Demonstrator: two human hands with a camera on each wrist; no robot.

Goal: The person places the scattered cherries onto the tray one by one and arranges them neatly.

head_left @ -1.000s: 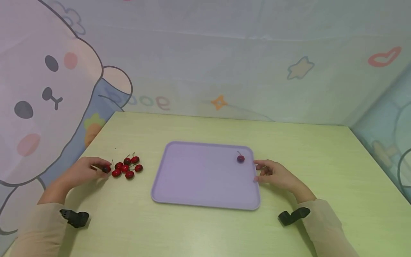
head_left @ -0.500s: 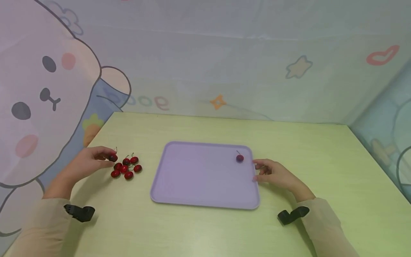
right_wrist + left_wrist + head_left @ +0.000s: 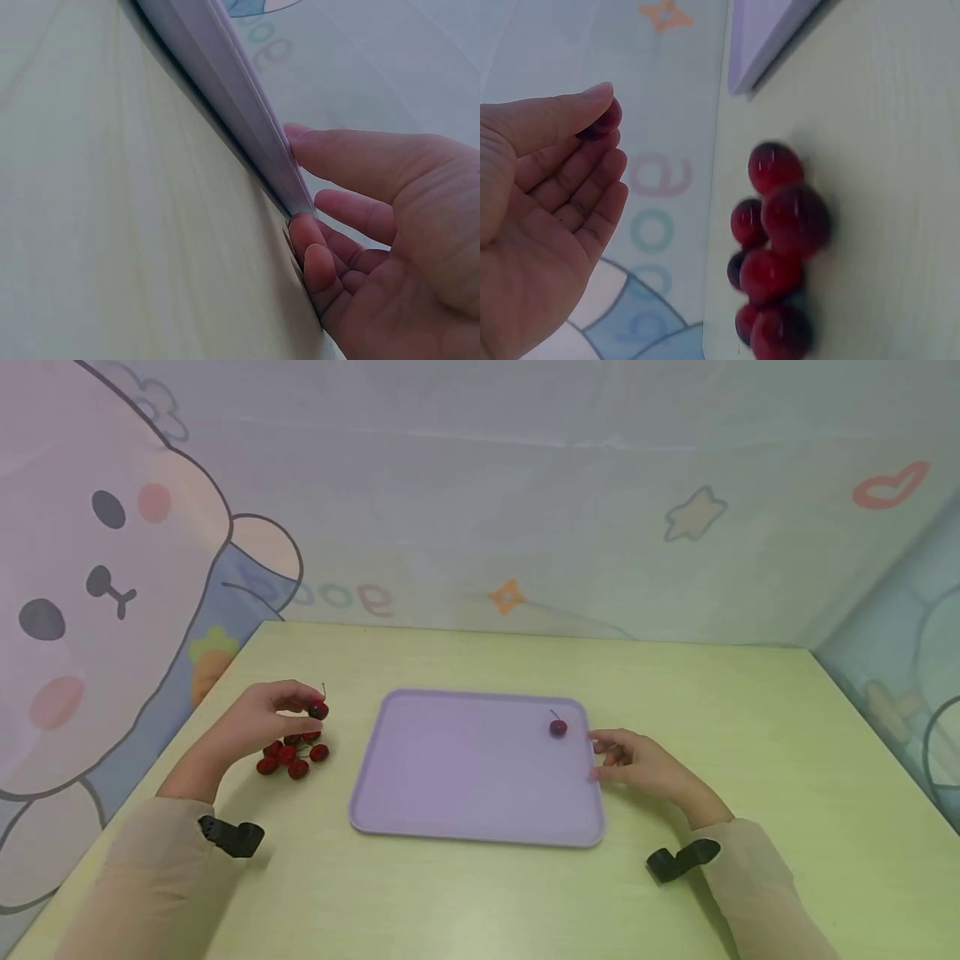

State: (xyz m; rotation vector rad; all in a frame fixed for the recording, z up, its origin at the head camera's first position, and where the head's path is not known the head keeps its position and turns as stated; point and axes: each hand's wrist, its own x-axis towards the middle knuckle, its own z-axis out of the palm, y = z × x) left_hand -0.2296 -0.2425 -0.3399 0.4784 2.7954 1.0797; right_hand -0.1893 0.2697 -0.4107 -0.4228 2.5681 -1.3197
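Observation:
Between thumb and fingertips, my left hand (image 3: 255, 722) pinches a dark red cherry (image 3: 318, 710), its stem pointing up. In the left wrist view this cherry (image 3: 604, 122) shows partly behind the thumb. Below and partly hidden by the hand, a cluster of several cherries (image 3: 287, 755) lies on the table. To their right is a shallow lilac tray (image 3: 480, 768) with one stemmed cherry (image 3: 558, 727) near its upper right corner. My right hand (image 3: 641, 764) holds the tray's right edge; the right wrist view shows thumb at the rim (image 3: 259, 112) and curled fingers beside it.
The pale yellow-green table (image 3: 465, 893) ends at the back against a printed cloth (image 3: 480, 510) with a cartoon bear. A black wrist camera (image 3: 232, 837) sits on the left sleeve, and another camera (image 3: 682, 860) on the right one.
My left hand has lifted its cherry and carried it rightward, from the left side of the cluster to above its right part. The right hand stays at the tray's edge.

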